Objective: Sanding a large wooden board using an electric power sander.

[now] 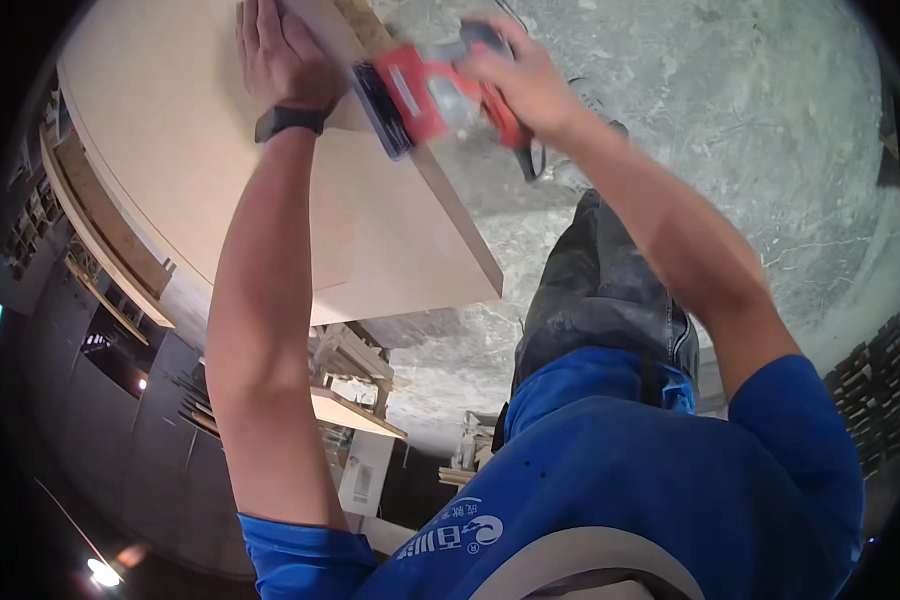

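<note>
A large pale wooden board (170, 130) with a curved left side fills the upper left. My left hand (280, 50) lies flat on its top face near the right edge, a black band on the wrist. My right hand (520, 75) grips a red and grey power sander (425, 95), whose dark pad presses against the board's right edge. A dark cord (530, 160) hangs below the sander.
Grey mottled floor (730, 130) spreads to the right under my dark trousers (600, 290). Beneath the board stand wooden frames and stacked panels (355, 400). Dark shelving (50, 250) runs along the left, and stacked wood pieces (870, 390) sit at the far right.
</note>
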